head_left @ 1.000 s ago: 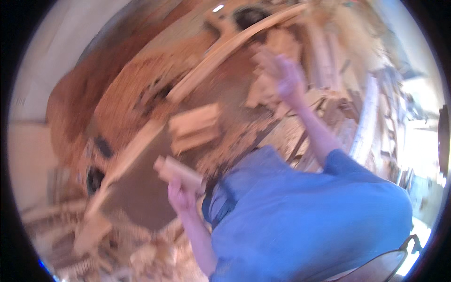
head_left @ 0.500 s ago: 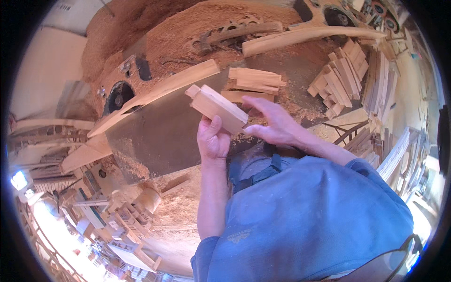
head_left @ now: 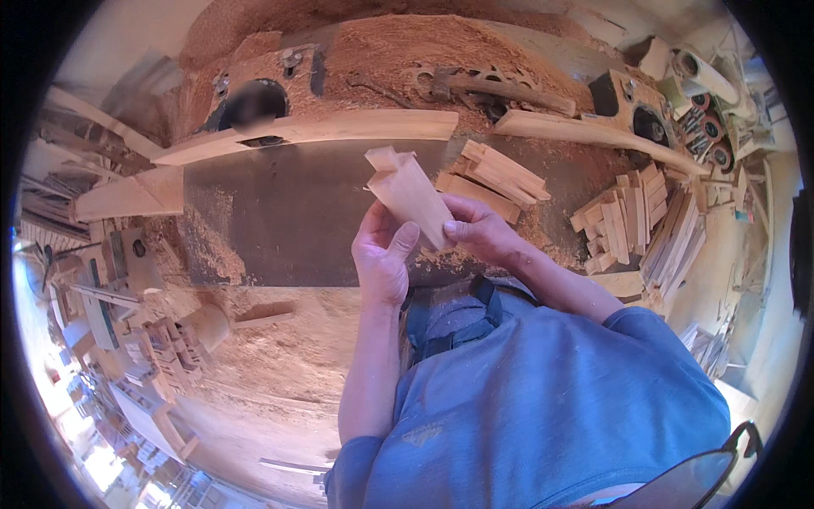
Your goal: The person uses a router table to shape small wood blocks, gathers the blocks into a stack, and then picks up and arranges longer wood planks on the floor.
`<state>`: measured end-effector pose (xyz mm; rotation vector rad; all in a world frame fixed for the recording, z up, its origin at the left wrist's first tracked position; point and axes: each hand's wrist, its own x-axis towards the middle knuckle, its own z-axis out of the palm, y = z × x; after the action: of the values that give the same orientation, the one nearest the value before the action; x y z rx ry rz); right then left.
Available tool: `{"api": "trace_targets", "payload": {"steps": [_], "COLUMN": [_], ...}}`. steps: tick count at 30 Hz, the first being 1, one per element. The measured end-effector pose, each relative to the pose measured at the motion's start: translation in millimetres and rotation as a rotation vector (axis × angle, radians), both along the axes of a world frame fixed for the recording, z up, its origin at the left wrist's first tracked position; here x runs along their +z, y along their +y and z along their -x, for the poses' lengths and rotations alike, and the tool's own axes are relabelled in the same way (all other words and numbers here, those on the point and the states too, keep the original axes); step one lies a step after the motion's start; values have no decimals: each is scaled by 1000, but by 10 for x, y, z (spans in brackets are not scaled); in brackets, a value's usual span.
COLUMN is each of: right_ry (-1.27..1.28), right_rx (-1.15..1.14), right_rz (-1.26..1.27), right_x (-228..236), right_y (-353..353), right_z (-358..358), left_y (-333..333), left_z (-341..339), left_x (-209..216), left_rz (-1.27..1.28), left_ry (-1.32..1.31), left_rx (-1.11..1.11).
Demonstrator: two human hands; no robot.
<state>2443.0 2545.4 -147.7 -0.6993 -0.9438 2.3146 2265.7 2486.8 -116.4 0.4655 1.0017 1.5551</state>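
Several short wooden pieces, held together as a small stack (head_left: 409, 197), are tilted up in front of me above the near edge of the dark machine table (head_left: 314, 216). Their far ends are uneven, one with a stepped end. My left hand (head_left: 383, 254) is closed round the left side and underside, thumb along the near face. My right hand (head_left: 482, 227) grips the near right end, its thumb on the wood and the fingers partly hidden behind. Just beyond the right hand, a small pile of similar wooden pieces (head_left: 500, 176) lies on the table.
Long wooden fence boards (head_left: 365, 125) run across the table, with heaped sawdust (head_left: 381, 51) behind them. A dark round opening (head_left: 254, 106) sits at the far left. Stacked offcuts (head_left: 623, 212) lie at the right. Below left are a round wooden block (head_left: 206, 327) and more timber.
My right hand has come from open beside the wood to gripping its near end. The stack has turned more upright. The whole view has swung round.
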Motion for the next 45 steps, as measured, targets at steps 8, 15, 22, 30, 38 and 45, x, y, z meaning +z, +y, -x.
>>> {"api": "trace_targets", "payload": {"steps": [8,15,22,30,38,45], "right_ry": [247,102,40,-59,-161,-329], "right_rx": [180,121,104,94,2,-104], "right_rz": [365,241,46,-41,-123,-275], "right_x": [-157,-191,-202,-356,-348,-393], "right_y": [46,152,358,472,527,580], "right_z": [189,454,651,738,688,717], "left_y": [-3,58,72,43,26,166], "left_z": [283,472,597,636,712,792], "left_x": [-75,-80,-43,-126,-419,-900], "left_rz": [20,9,31,21,-68,-148], "left_ry": [62,39,125,177,-130,-474], "left_rx": [31,124,82,151,176,177]}}
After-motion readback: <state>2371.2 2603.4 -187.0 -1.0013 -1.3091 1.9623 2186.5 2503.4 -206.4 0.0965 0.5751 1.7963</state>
